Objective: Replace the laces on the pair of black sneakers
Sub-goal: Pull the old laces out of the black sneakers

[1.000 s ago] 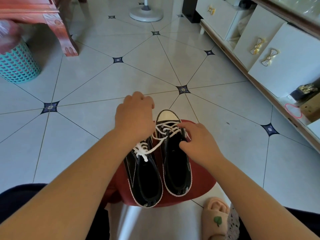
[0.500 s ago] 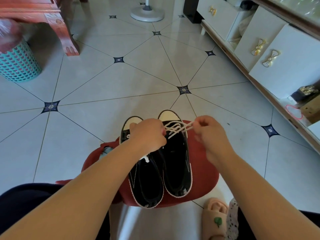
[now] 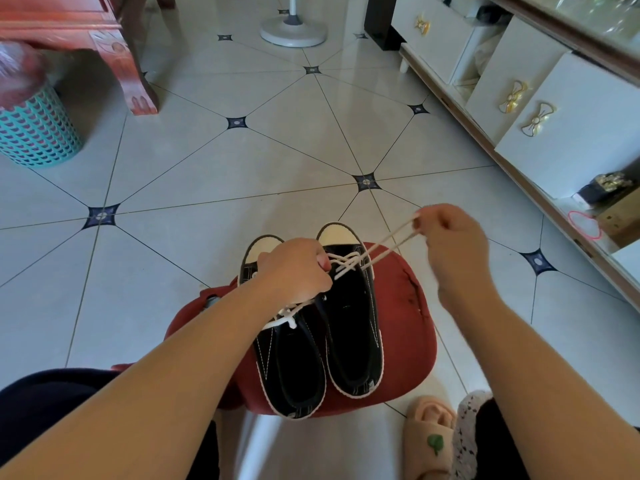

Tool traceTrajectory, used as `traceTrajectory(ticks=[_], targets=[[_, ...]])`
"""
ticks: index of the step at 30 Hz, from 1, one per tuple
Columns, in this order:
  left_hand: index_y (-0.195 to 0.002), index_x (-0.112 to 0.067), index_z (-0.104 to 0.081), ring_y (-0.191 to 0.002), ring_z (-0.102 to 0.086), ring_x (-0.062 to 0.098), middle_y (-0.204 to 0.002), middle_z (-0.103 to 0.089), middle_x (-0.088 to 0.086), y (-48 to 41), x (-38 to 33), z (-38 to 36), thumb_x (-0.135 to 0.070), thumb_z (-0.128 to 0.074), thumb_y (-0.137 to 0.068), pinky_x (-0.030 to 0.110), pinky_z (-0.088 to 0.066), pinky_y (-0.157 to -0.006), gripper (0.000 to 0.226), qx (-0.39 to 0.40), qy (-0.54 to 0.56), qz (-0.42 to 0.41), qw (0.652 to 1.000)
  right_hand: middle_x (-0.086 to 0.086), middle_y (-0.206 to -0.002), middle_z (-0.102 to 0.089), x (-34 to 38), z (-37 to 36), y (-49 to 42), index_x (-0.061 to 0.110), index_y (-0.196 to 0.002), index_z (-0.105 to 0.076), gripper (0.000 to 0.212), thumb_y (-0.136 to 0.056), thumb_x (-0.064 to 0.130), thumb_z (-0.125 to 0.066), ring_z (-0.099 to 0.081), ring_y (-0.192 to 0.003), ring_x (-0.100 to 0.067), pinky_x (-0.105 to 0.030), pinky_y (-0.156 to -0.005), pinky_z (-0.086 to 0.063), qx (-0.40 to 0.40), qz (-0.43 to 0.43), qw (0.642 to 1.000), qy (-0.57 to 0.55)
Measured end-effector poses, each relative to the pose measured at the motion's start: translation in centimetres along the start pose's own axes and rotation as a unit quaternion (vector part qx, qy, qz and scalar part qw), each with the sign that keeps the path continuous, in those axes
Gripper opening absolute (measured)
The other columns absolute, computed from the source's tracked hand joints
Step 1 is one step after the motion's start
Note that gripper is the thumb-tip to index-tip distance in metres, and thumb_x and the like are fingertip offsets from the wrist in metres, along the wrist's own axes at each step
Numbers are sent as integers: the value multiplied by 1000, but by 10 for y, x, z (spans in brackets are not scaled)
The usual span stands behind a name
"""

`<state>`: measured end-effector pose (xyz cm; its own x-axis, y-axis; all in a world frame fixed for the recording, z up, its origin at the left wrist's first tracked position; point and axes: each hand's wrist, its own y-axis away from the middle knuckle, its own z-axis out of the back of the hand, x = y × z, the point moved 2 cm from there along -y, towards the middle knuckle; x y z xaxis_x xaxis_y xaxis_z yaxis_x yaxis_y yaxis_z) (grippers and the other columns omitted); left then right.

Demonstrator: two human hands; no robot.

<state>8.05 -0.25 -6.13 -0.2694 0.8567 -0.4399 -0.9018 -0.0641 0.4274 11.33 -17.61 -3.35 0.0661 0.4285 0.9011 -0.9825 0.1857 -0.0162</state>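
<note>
Two black sneakers with white toe caps stand side by side on a red cushioned stool. My left hand lies over the left sneaker with its fingers curled at the eyelets of the right sneaker, gripping that shoe. My right hand is raised to the right of the shoes and pinches the white lace, which runs taut in two strands from the right sneaker's eyelets. The left sneaker's white lace shows below my left wrist.
A teal basket stands far left beside a red wooden furniture leg. A white cabinet with gold bow handles runs along the right. A fan base stands at the back. A pink slipper is near my right leg.
My right hand has pulled up and to the right, drawing the lace out of the right sneaker into two taut strands. My left hand moved back onto the shoes and holds them down.
</note>
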Motion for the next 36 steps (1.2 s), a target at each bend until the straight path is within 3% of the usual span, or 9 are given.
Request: traceTrajectory(ticks=[5,9,16,18,20,23,27,33,36], targets=[[-103,-24,-62,-99,-55,21,-101,-59,-3,0,-1,0,-13,-57,-79,42,-43,-95,27,1,16,-3,1000,0,-68,-52,-6,3,6,14,-76,-52,26,-99,19,-39,-54,-63,-13,-24,-65,-45,20,-221,951,-217],[-109,-24,-59,-102,-53,21,-99,-56,-4,-2,0,-2,-16,-58,-79,42,-42,-96,32,0,22,-3,1000,5,-67,-57,-9,-4,10,21,-74,-63,17,-86,33,-60,-53,-68,-14,-31,-73,-45,105,-63,992,39],[-128,-31,-44,-102,-51,20,-102,-51,-4,0,1,-2,-18,-56,-79,43,-40,-98,52,16,35,1,999,2,-69,-58,-2,28,-12,14,-97,-61,10,-91,12,-54,-56,-56,-4,-21,-73,-50,-118,-58,969,-207],[-131,-32,-42,-110,-51,22,-114,-52,-2,-1,-1,-2,-18,-56,-79,44,-39,-100,56,18,32,0,999,2,-76,-60,-7,18,-6,17,-100,-61,17,-89,7,-52,-55,-48,-2,-17,-61,-48,-59,-63,985,-151],[-130,-33,-43,-112,-50,22,-114,-52,-2,-2,-3,-2,-20,-55,-80,44,-37,-101,53,17,31,-1,999,6,-84,-63,-17,1,1,21,-102,-65,22,-87,10,-53,-59,-56,-3,-18,-62,-46,86,-46,993,60],[-125,-33,-48,-113,-49,19,-112,-55,-6,-4,-7,-5,-26,-53,-83,39,-33,-99,44,-17,-2,-24,1000,8,-93,-62,-31,-14,14,25,-103,-68,22,-89,36,-54,-57,-82,-11,-25,-77,-45,226,46,915,330],[-121,-32,-54,-112,-49,21,-117,-53,0,-9,-14,-14,-33,-50,-86,39,-30,-96,35,-101,-108,-76,986,4,-97,-64,-29,-25,27,21,-102,-65,36,-86,50,-53,-58,-87,-12,-27,-71,-45,249,78,914,311],[-107,-24,-59,-108,-50,22,-114,-52,0,-16,-19,-22,-32,-51,-89,37,-31,-96,21,-138,-160,-98,972,-12,-79,-68,-24,-26,28,6,-79,-70,23,-82,24,-55,-60,-74,-24,-33,-64,-47,223,91,913,329],[-91,-20,-59,-92,-55,20,-103,-56,1,-15,-14,-9,-26,-54,-91,34,-42,-87,8,-147,15,-33,988,-18,-77,-68,-26,-16,22,1,-77,-69,24,-75,20,-56,-58,-67,-30,-36,-59,-47,195,44,924,325]])
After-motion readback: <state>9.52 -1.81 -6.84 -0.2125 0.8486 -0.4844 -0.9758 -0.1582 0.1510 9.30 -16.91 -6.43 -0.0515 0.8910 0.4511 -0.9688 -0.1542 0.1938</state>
